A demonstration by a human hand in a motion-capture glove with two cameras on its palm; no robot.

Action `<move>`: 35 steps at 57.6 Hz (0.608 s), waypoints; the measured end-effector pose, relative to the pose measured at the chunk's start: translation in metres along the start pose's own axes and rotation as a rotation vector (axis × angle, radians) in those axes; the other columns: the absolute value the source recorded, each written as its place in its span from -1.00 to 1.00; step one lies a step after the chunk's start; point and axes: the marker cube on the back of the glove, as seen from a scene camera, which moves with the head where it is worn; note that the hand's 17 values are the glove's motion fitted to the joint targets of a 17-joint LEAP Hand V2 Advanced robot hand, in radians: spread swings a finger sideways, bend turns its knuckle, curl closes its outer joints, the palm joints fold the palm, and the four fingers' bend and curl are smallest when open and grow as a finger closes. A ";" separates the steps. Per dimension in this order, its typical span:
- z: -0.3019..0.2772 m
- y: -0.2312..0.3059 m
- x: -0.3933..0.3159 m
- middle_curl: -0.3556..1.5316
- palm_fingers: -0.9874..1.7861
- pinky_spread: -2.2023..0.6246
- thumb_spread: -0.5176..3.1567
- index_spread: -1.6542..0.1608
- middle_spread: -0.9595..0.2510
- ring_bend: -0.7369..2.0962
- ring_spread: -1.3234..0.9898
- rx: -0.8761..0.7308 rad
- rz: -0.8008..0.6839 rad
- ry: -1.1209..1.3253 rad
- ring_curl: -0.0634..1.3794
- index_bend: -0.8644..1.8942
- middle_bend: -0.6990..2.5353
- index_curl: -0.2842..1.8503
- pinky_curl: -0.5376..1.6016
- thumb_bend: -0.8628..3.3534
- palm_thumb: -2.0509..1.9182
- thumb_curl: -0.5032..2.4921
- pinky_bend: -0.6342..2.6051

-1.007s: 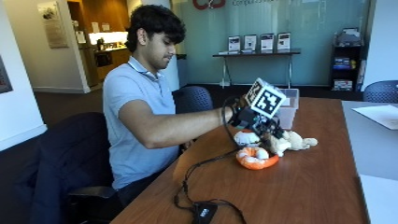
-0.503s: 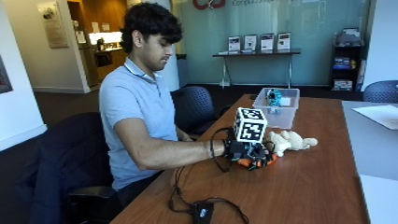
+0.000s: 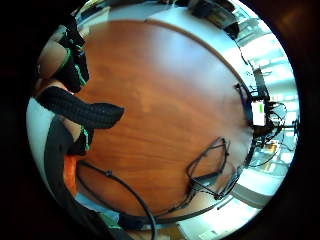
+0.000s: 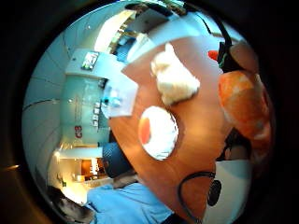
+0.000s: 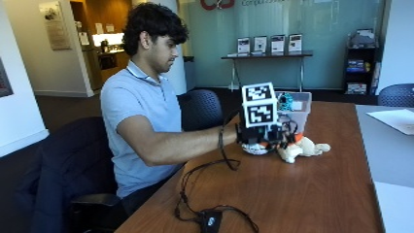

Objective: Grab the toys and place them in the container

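On table [image 5: 310, 194], gloved hand [image 5: 262, 135] gripping orange toy [image 4: 245, 109]

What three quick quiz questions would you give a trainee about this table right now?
1. True or false: the cream plush toy lies inside the clear container.
2. Which thing is nearest the palm of the gloved right hand? A: the orange-and-white toy. B: a sheet of paper. C: a chair.
3. Apart from that nearest thing, how many toys lie on the wooden table in the thumb side palm view?

Key: 1, false: it lies on the table, in front of the container. 2, A. 3, two: the cream plush toy and a round white toy with an orange patch.
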 end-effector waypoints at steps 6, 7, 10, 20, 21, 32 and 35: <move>-0.068 -0.022 -0.016 -0.30 0.21 0.33 0.12 0.54 0.68 0.18 -0.07 0.074 -0.027 -0.038 -0.23 -0.24 -0.42 -0.43 -0.07 -0.32 0.44 -0.24 0.18; -0.080 -0.026 -0.022 -0.30 0.21 0.33 0.12 0.54 0.68 0.18 -0.07 0.083 -0.036 -0.040 -0.23 -0.24 -0.43 -0.42 -0.07 -0.32 0.45 -0.23 0.18; -0.115 -0.041 -0.043 -0.29 0.21 0.33 0.12 0.54 0.68 0.18 -0.07 0.110 -0.067 -0.052 -0.23 -0.24 -0.43 -0.42 -0.07 -0.32 0.45 -0.22 0.18; -0.166 -0.086 -0.150 -0.26 0.20 0.33 0.12 0.54 0.69 0.18 -0.08 0.137 -0.182 -0.088 -0.21 -0.24 -0.43 -0.39 -0.05 -0.32 0.44 -0.19 0.18; -0.167 -0.090 -0.163 -0.26 0.20 0.33 0.12 0.54 0.69 0.18 -0.08 0.137 -0.197 -0.102 -0.21 -0.24 -0.43 -0.39 -0.05 -0.32 0.44 -0.18 0.19; -0.151 -0.118 -0.294 -0.23 0.18 0.33 0.11 0.55 0.69 0.18 -0.07 0.060 -0.382 -0.137 -0.19 -0.24 -0.44 -0.37 -0.04 -0.32 0.44 -0.15 0.19; -0.134 -0.124 -0.328 -0.23 0.18 0.33 0.12 0.55 0.69 0.18 -0.07 0.016 -0.423 -0.129 -0.19 -0.25 -0.45 -0.37 -0.04 -0.32 0.44 -0.14 0.19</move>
